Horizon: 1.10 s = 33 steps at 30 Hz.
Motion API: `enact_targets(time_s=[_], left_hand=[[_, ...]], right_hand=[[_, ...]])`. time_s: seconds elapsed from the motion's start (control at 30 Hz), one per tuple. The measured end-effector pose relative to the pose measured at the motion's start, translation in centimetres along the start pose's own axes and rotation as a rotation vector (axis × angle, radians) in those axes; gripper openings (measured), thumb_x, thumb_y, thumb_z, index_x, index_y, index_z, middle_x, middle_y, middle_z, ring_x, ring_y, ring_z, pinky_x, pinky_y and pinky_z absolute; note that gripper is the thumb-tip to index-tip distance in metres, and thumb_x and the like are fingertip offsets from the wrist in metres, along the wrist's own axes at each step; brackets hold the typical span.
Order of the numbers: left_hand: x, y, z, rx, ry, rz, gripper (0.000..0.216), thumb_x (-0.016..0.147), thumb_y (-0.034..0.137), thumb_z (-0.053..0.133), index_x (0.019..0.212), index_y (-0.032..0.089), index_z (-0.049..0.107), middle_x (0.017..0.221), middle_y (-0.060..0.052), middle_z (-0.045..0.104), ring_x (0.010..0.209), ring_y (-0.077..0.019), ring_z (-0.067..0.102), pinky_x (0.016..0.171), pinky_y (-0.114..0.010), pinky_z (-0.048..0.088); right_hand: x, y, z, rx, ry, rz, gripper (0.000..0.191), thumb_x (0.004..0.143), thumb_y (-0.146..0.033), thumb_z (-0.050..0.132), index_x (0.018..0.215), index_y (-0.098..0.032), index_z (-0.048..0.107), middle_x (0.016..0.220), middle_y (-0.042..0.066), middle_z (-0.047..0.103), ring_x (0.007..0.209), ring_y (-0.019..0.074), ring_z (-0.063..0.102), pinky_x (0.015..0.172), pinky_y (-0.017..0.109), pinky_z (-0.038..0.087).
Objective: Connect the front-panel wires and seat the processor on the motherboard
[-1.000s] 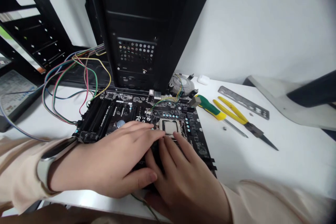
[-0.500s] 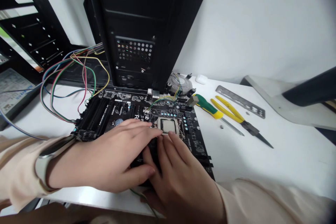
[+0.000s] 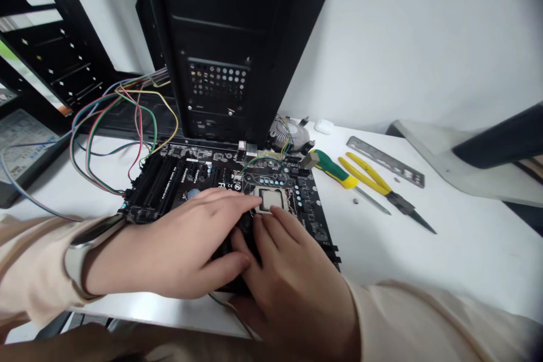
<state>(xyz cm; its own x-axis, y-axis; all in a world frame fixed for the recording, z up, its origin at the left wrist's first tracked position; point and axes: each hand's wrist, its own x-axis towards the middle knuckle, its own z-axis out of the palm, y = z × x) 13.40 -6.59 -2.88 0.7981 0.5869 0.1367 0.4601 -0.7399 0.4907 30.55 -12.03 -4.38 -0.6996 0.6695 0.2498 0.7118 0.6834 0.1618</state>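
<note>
Motherboard [image 3: 307, 198] print unreadable | left hand [image 3: 178, 251], right hand [image 3: 288, 288] over CPU [image 3: 271, 199] | grip unclear

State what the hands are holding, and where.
Left hand and right hand cover a dark object on the motherboard; it is too hidden to name or to place the grip.

Hands: 2, left hand [image 3: 169, 254], right hand [image 3: 292, 288]
Motherboards [image 3: 309, 198]: 1
CPUs [image 3: 271, 199]: 1
Screwdrivers [image 3: 333, 171]: 1
Pliers [image 3: 373, 181]: 1
I/O shields [image 3: 386, 161]: 1
CPU coolers [image 3: 291, 134]: 1
PC cases [image 3: 220, 28]: 1
</note>
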Motion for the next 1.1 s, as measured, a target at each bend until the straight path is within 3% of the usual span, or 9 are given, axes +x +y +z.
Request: enact_targets(time_s=[0.17, 0.3, 0.6, 0.87, 1.1], left_hand=[[-0.3, -0.1, 0.1, 0.048, 0.034, 0.016, 0.054, 0.085, 0.024, 0.044, 0.135, 0.007, 0.034, 0.128, -0.021, 0.055, 0.120, -0.0307, 0.052, 0.101, -0.049, 0.044], [-0.4, -0.1, 0.1, 0.067, 0.038, 0.012, 0.061, 0.085, 0.024, 0.044, 0.139, 0.005, 0.025, 0.136, -0.025, 0.048, 0.125, -0.0331, 0.048, 0.103, -0.051, 0.042], [-0.6, -0.6, 0.4, 0.073, 0.016, 0.032, 0.067, 0.080, 0.019, 0.043, 0.141, 0.007, 0.019, 0.132, -0.023, 0.049, 0.123, -0.0328, 0.049, 0.101, -0.051, 0.042], [-0.6, -0.8, 0.8, 0.116, 0.015, 0.062, 0.069, 0.078, 0.015, 0.043, 0.141, 0.004, 0.017, 0.137, -0.027, 0.043, 0.126, -0.0358, 0.045, 0.102, -0.055, 0.040], [-0.6, -0.6, 0.8, 0.151, 0.008, 0.040, 0.068, 0.080, 0.014, 0.041, 0.143, 0.008, 0.015, 0.135, -0.024, 0.047, 0.128, -0.0355, 0.045, 0.104, -0.055, 0.038]], right_hand=[[0.6, 1.0, -0.5, 0.094, -0.010, -0.024, 0.054, 0.069, -0.060, 0.068, 0.090, -0.010, 0.070, 0.078, 0.011, 0.065, 0.072, 0.0253, 0.053, 0.076, 0.042, 0.039], [0.6, 1.3, -0.5, 0.119, -0.074, -0.042, 0.050, 0.074, -0.061, 0.064, 0.084, -0.012, 0.068, 0.073, 0.009, 0.060, 0.067, 0.0238, 0.050, 0.066, 0.039, 0.035], [0.1, 0.7, -0.8, 0.129, -0.125, 0.032, 0.057, 0.076, -0.055, 0.067, 0.109, -0.008, 0.065, 0.085, 0.012, 0.065, 0.077, 0.0248, 0.053, 0.073, 0.039, 0.037], [-0.1, 0.4, -0.9, 0.227, -0.125, 0.137, 0.053, 0.075, -0.052, 0.068, 0.109, -0.012, 0.065, 0.087, 0.009, 0.063, 0.081, 0.0263, 0.053, 0.077, 0.041, 0.037], [-0.1, 0.3, -0.9, 0.244, -0.118, 0.164, 0.048, 0.076, -0.051, 0.067, 0.106, -0.012, 0.066, 0.086, 0.008, 0.063, 0.081, 0.0258, 0.053, 0.077, 0.042, 0.037]])
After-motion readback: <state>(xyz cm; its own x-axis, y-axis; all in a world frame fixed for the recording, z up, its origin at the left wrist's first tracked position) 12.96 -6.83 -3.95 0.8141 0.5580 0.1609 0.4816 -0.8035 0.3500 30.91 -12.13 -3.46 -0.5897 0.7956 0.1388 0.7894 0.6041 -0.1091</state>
